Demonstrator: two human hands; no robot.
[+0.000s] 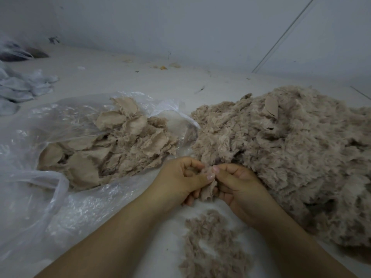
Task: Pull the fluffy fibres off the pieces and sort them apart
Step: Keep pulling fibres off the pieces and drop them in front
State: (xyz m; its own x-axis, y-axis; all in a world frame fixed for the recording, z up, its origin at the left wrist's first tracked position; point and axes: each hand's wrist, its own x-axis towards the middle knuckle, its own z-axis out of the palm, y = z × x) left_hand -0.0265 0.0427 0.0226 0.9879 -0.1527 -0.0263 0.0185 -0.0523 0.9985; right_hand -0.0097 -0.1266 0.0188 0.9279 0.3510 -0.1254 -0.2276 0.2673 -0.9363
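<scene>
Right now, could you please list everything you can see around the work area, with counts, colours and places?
fluffy heap: one, beige-brown, right side of the floor
stripped pieces: many, beige, piled on the plastic bag at left
plastic bag: one, clear, spread on the left
loose fibres: one small pile, brownish, near edge below the hands
held piece: one, beige, between both hands
pale cloth bundle: one, grey-white, far left
scraps: a few, yellowish, by the wall
left hand: one, pinching the held piece
right hand: one, pinching the held piece
</scene>
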